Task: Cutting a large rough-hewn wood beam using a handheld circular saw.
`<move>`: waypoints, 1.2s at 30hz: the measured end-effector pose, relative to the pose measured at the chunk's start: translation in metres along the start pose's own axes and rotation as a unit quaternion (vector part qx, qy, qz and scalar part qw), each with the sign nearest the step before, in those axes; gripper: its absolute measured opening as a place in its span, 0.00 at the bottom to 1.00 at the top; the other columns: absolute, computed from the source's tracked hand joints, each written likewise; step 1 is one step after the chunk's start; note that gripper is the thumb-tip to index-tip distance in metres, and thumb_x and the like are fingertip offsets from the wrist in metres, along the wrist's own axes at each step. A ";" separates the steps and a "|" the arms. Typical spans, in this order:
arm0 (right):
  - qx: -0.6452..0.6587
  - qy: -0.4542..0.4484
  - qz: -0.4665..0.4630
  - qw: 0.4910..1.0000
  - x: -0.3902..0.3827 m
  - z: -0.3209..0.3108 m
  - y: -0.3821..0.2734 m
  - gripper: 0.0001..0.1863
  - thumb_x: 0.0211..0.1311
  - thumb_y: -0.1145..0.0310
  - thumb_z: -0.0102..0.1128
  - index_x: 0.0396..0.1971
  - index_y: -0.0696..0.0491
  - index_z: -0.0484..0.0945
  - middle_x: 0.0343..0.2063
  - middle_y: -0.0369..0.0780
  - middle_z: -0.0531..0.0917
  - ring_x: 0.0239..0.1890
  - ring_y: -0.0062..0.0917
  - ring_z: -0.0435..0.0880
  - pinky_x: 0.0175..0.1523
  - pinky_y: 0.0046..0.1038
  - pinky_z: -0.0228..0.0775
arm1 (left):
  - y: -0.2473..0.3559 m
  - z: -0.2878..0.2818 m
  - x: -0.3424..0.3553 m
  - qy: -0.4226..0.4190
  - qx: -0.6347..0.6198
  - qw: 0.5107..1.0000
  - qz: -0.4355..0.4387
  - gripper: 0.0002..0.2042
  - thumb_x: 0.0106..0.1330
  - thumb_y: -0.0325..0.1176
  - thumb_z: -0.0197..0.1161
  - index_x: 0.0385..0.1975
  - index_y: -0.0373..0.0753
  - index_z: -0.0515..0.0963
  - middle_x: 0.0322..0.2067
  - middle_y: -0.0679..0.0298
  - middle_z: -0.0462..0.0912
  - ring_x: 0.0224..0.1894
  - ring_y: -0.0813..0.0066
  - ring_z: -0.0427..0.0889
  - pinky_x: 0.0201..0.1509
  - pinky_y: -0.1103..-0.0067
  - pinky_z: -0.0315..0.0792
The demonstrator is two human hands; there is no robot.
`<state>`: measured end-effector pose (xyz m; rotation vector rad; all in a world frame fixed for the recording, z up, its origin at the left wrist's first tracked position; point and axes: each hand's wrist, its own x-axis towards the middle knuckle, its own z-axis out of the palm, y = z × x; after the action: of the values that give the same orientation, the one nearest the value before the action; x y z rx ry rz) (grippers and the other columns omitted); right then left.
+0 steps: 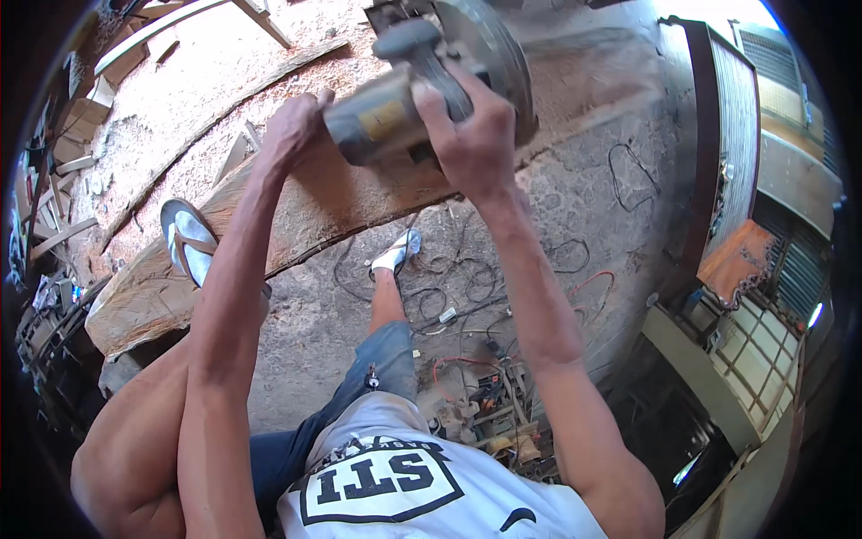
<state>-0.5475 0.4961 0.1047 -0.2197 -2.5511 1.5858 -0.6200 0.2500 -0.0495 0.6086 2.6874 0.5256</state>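
Observation:
My right hand (480,135) is wrapped round the handle of a circular saw (382,117), near the top of the view. The saw is blurred, with a round blade guard on its right and the motor body pointing left. It is over a thick, long wooden slab (148,301); whether the blade is in the wood is hidden. My left hand (296,130) is at the left end of the motor, its fingers curled. What those fingers grip is hidden. One of my feet, in a sandal (189,241), rests on the slab to the left of my left forearm.
My other foot, in a white sock (395,253), is on the concrete floor. Dark cords (467,278) and an orange cord (606,278) wind across the floor. Sawdust (180,99) and wood offcuts (76,166) lie to the left. A cluttered pile of tools (494,404) stands near my right side.

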 end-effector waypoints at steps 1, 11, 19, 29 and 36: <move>-0.010 0.022 -0.047 0.999 0.010 0.009 0.003 0.21 0.67 0.61 0.60 0.47 0.66 0.82 0.29 0.52 0.88 0.31 0.35 0.91 0.38 0.36 0.81 | -0.010 0.001 -0.004 0.031 -0.059 0.998 -0.020 0.11 0.65 0.34 0.63 0.31 0.30 0.82 0.27 0.43 0.84 0.33 0.44 0.86 0.35 0.57 0.80; -0.016 0.068 -0.110 0.992 0.042 0.007 -0.019 0.18 0.65 0.58 0.64 0.36 0.62 0.80 0.27 0.57 0.86 0.34 0.50 0.90 0.42 0.45 0.84 | -0.071 0.022 -0.013 0.257 -0.045 0.959 0.107 0.11 0.67 0.36 0.58 0.32 0.37 0.84 0.26 0.45 0.83 0.33 0.40 0.82 0.41 0.55 0.75; -0.037 0.156 -0.077 0.984 -0.053 -0.109 0.017 0.33 0.71 0.48 0.59 0.53 0.68 0.80 0.33 0.55 0.89 0.35 0.40 0.92 0.40 0.39 0.89 | 0.028 -0.012 -0.008 0.081 0.090 0.989 -0.090 0.26 0.78 0.53 0.45 0.40 0.39 0.87 0.35 0.47 0.89 0.41 0.42 0.86 0.49 0.56 0.76; -0.125 0.281 0.173 0.936 -0.275 -0.242 0.054 0.27 0.70 0.55 0.64 0.56 0.65 0.82 0.37 0.47 0.90 0.42 0.29 0.90 0.49 0.32 0.81 | 0.029 0.038 -0.141 0.159 0.150 0.974 -0.068 0.42 0.77 0.66 0.41 0.83 0.49 0.42 0.82 0.50 0.36 0.84 0.46 0.30 0.81 0.44 0.29; -0.206 0.227 0.329 0.893 -0.396 -0.252 0.131 0.25 0.69 0.56 0.64 0.56 0.60 0.83 0.37 0.51 0.89 0.40 0.39 0.90 0.48 0.36 0.79 | 0.017 0.037 -0.140 0.155 0.176 0.970 -0.060 0.41 0.78 0.67 0.38 0.83 0.49 0.41 0.82 0.49 0.36 0.83 0.44 0.31 0.81 0.43 0.33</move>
<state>-0.1047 0.6986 0.0845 -1.4392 -2.4927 0.9067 -0.4802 0.2092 -0.0418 0.4789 3.1247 0.1127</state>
